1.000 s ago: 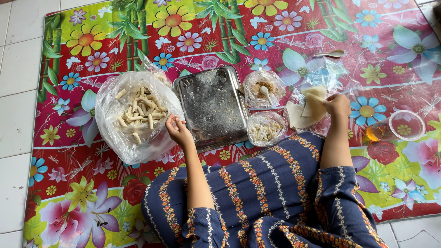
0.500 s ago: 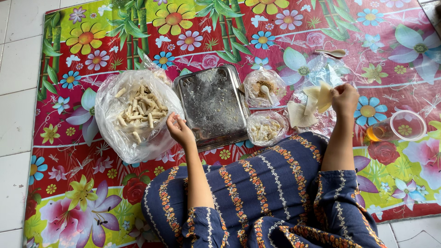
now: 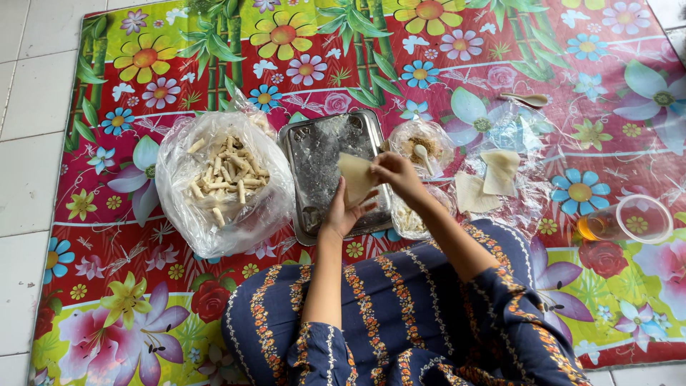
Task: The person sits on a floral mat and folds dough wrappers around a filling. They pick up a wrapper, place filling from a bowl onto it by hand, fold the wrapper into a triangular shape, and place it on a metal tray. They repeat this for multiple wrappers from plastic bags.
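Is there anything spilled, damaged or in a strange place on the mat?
Nothing looks spilled or damaged. One small oddity: a spoon lies alone on the flowered mat, apart from the metal tray, the bags and the wrapper sheets.

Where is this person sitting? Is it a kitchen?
Probably a home floor used for making food, not a kitchen counter. A flowery mat lies on white floor tiles, with a metal tray and a bag of rolled snacks on it.
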